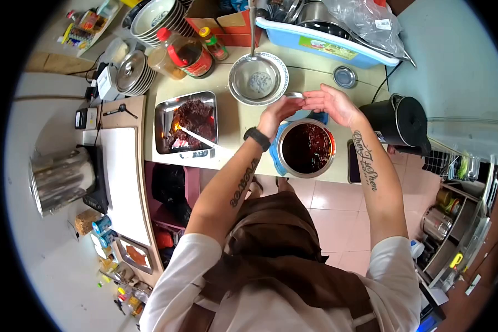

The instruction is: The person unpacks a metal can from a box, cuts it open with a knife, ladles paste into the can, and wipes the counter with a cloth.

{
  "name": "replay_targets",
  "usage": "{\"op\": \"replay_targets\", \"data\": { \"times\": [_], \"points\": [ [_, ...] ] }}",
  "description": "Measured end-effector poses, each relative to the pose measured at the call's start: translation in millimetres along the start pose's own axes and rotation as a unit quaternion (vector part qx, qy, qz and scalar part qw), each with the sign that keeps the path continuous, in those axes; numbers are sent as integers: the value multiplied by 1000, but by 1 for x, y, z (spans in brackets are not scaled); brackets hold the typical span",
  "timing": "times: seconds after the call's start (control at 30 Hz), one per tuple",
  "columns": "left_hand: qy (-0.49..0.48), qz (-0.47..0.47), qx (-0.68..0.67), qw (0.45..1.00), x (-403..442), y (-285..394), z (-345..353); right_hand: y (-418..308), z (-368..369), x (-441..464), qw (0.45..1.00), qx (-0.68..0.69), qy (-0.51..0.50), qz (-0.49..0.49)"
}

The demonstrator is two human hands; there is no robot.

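My left hand (280, 114), a dark band on its wrist, is held over the far side of a round pot (282, 145) of dark red, glossy liquid (307, 148). My right hand (336, 106) is opposite, its fingers stretched toward the left hand so that the fingertips nearly meet. Neither hand visibly holds anything. Blue material shows around the pot's side. Behind the hands is a partly hidden greyish round thing (300, 115). To the left, a metal tray (159, 130) holds a dark red, clumpy mass (195, 117) with a white-handled utensil (200, 138) resting in it.
A patterned bowl (283, 88) with a metal ladle stands beyond my left hand. Farther back are a red-capped bottle (196, 62), stacked bowls (169, 34) and a blue tub (337, 52). A black lidded pot (390, 119) and a dark phone-like slab (354, 161) are at right.
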State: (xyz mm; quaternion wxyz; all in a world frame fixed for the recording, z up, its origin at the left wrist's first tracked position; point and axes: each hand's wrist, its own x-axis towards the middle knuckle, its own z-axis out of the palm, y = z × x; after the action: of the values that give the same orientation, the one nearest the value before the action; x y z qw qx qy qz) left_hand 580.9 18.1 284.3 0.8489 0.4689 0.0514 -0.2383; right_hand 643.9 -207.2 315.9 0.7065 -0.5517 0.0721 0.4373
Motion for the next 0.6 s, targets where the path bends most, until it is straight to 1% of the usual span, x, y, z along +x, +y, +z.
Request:
{"op": "replay_targets", "data": {
  "times": [0.07, 0.1, 0.13, 0.17, 0.2, 0.23, 0.3, 0.33, 0.37, 0.43, 0.47, 0.53, 0.57, 0.6],
  "points": [
    [46, 19, 1, 999, -1, -7, -8, -6, -1, 1, 1000, 0, -15, -11],
    [72, 26, 6, 997, -7, -13, -13, -8, -10, 4, 999, -24, 24, -28],
    [59, 50, 105, 992, -13, -16, -20, -7, -21, 4, 996, -46, 62, -43],
    [95, 45, 226, 969, -15, -27, -31, -5, -31, 5, 991, -68, 103, -58],
    [138, 50, 288, 946, -14, -27, -30, 0, -39, 6, 977, -34, 196, -73],
    [183, 50, 348, 918, -17, -28, -27, 12, -50, 16, 970, -112, 209, -56],
    [228, 40, 331, 915, -12, -56, -37, 41, -70, 42, 935, -265, 233, -25],
    [248, 45, 324, 912, 0, -57, -38, 45, -61, 53, 910, -304, 282, -20],
    [231, 29, 284, 930, 5, -59, -39, 45, -55, 61, 893, -343, 290, -28],
    [200, -5, 201, 959, 9, -49, -32, 46, -52, 76, 858, -438, 267, -5],
    [176, -17, 209, 962, 12, -51, -40, 44, -53, 81, 842, -456, 284, -40],
    [137, -42, 153, 978, 6, -31, -33, 41, -52, 74, 807, -492, 312, -100],
    [114, -49, 126, 984, 7, -19, -30, 30, -53, 64, 827, -457, 323, -59],
    [95, -8, 132, 987, 7, -16, -28, 15, -56, 52, 832, -451, 318, -54]
  ]
}}
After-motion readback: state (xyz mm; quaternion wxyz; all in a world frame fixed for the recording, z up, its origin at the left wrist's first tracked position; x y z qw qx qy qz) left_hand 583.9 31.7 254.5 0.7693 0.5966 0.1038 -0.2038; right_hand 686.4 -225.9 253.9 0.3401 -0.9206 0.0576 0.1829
